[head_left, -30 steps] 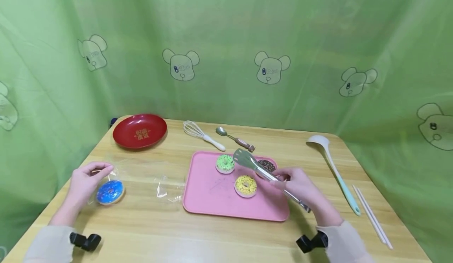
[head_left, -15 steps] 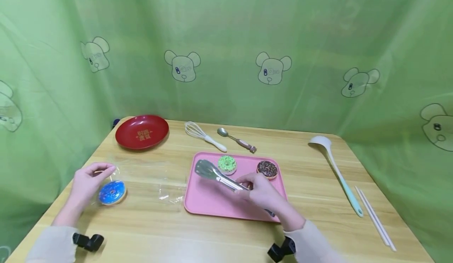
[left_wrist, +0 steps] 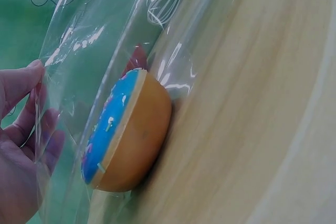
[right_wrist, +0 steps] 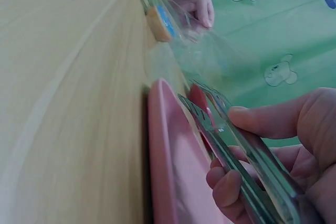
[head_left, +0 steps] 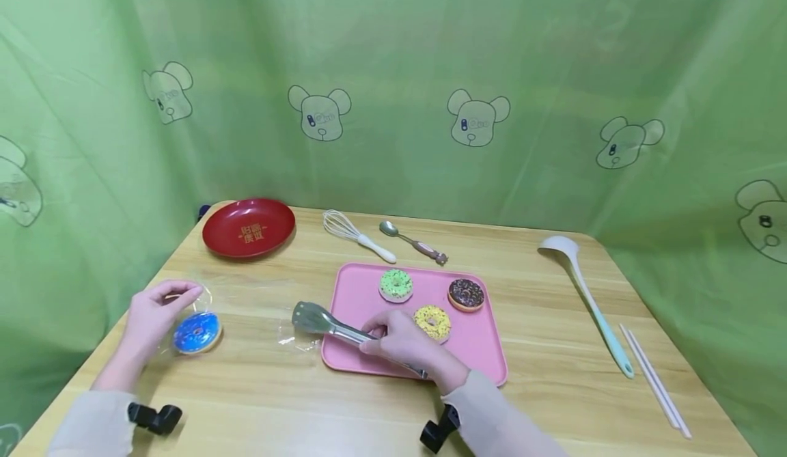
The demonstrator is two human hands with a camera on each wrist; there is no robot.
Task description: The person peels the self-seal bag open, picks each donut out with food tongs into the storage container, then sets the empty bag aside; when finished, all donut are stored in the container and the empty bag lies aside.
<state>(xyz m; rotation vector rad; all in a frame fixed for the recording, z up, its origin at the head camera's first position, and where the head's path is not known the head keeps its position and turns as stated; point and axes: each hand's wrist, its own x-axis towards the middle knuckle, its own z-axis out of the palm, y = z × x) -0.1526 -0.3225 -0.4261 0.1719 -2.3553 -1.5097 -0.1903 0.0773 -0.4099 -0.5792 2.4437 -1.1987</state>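
Observation:
My left hand (head_left: 147,319) pinches the edge of a clear plastic bag (left_wrist: 73,77) between thumb and fingers. A blue-iced donut (head_left: 195,332) appears to lie inside the bag, close below that hand. My right hand (head_left: 406,342) grips metal tongs (head_left: 313,317) by their middle, over the left front of a pink tray (head_left: 481,356). The tong tips (right_wrist: 202,113) point left past the tray's rim, slightly apart with nothing between them. On the tray lie a yellow donut (head_left: 424,320), a green donut (head_left: 395,281) and a chocolate donut (head_left: 465,296).
A red plate (head_left: 249,230) stands at the back left. Along the back lie a white whisk (head_left: 359,236) and a spoon (head_left: 413,242). On the right are a ladle (head_left: 587,298) and white chopsticks (head_left: 656,380). Green curtains (head_left: 393,47) enclose the table.
My right hand has carried the tongs left across the tray, from beside the chocolate donut to beyond the left rim. The left hand has stayed on the bag.

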